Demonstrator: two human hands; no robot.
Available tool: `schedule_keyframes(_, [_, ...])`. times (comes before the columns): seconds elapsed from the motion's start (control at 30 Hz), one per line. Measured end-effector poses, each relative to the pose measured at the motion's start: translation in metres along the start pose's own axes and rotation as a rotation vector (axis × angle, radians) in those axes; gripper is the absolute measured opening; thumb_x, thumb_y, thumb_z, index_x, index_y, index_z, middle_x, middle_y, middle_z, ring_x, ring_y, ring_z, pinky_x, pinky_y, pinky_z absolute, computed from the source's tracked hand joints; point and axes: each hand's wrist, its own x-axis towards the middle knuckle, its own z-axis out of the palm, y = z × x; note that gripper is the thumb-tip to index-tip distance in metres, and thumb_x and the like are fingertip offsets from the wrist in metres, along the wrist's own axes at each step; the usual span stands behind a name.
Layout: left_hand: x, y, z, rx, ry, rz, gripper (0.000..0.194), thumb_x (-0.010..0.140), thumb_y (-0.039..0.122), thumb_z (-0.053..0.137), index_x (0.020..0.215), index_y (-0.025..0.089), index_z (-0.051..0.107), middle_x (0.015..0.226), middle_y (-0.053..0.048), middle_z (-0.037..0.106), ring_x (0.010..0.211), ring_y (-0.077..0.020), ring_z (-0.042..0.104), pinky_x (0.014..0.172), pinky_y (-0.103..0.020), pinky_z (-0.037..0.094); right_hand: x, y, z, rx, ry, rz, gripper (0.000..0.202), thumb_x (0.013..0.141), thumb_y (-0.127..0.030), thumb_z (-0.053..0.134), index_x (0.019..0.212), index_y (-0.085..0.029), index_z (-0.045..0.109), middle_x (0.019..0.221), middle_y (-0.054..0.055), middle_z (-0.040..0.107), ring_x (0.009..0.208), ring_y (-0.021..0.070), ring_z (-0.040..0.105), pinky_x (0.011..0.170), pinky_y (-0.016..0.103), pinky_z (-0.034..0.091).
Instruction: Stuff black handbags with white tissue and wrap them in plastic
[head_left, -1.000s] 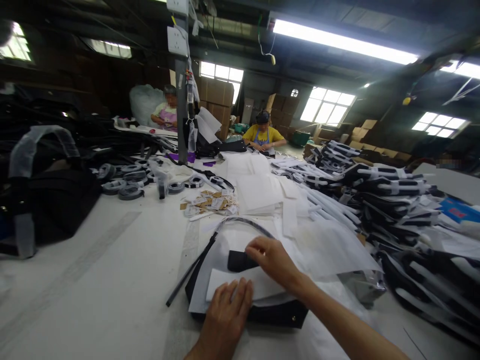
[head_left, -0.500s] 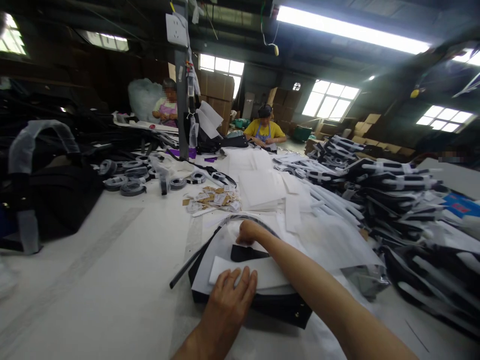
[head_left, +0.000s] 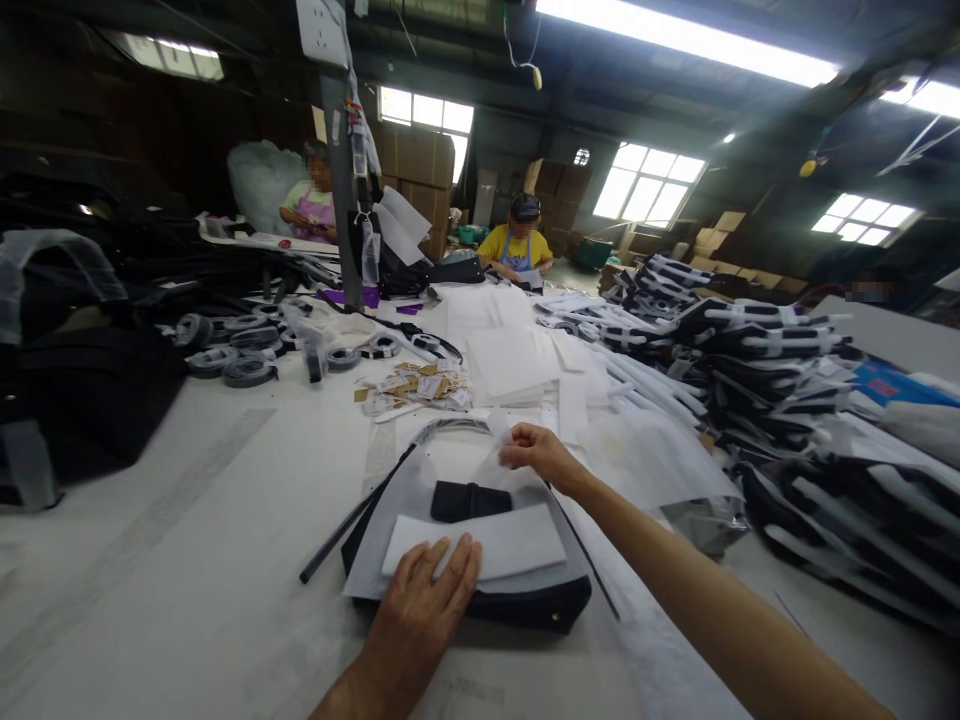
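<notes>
One thin sheet [head_left: 390,500], far edge pinched in R grip [head_left: 541,456] — L grip [head_left: 426,604] unclenched, flat atop wht pad [head_left: 517,540].

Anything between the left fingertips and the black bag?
Yes: the white pad lies under the fingers of the left hand, and the thin white sheet lies between pad and black bag.

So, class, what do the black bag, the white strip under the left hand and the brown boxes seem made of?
Black bag: perhaps synthetic leather or coated fabric, fairly matt, with smooth panels. White strip: possibly foam, matt, with a thickish edge. Brown boxes: likely cardboard, dull, flat-sided.
</notes>
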Motion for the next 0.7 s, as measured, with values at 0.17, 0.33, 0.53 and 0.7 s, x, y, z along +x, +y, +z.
schedule_keyframes(0.17, [0.011, -0.004, -0.005, -0.048, -0.018, -0.032, 0.047, 0.096, 0.007, 0.035, 0.141, 0.018, 0.045, 0.135, -0.008, 0.06, 0.117, -0.0194, 0.057, 0.099, -0.036, 0.044, -0.055, -0.022, 0.012, -0.047, -0.088, -0.213, 0.01, 0.073, -0.027, 0.069, 0.077, -0.019, 0.064, 0.074, -0.001, 0.066, 0.072, 0.0146, 0.061, 0.071, 0.026, 0.048])
schedule_keyframes(0.33, [0.025, -0.004, -0.009, -0.158, -0.024, -0.11, 0.061, 0.092, 0.0, 0.031, 0.152, 0.008, 0.019, 0.115, -0.011, 0.067, 0.105, -0.0177, 0.062, 0.094, -0.033, 0.047, -0.085, -0.029, 0.019, -0.44, -0.167, -0.48, 0.014, 0.074, -0.008, 0.062, 0.079, -0.02, 0.067, 0.079, 0.0, 0.065, 0.075, 0.0141, 0.058, 0.074, 0.024, 0.045])
schedule_keyframes(0.53, [0.03, -0.007, -0.011, -0.233, -0.107, -0.113, 0.071, 0.085, -0.003, 0.039, 0.151, 0.017, 0.023, 0.109, -0.007, 0.067, 0.094, -0.0185, 0.062, 0.084, -0.034, 0.048, -0.085, -0.039, 0.015, -0.679, -0.326, -0.659, 0.02, 0.08, -0.006, 0.057, 0.086, -0.021, 0.069, 0.086, 0.002, 0.067, 0.084, 0.0166, 0.06, 0.081, 0.028, 0.043])
schedule_keyframes(0.7, [0.039, -0.017, -0.02, -0.226, -0.221, -0.111, 0.07, 0.082, -0.002, 0.047, 0.142, 0.033, 0.042, 0.118, -0.002, 0.064, 0.094, -0.0192, 0.06, 0.08, -0.035, 0.047, -0.127, -0.071, 0.005, -0.656, -0.177, -0.77, 0.028, 0.086, -0.01, 0.051, 0.104, -0.024, 0.067, 0.092, 0.005, 0.07, 0.089, 0.0187, 0.063, 0.094, 0.038, 0.041])
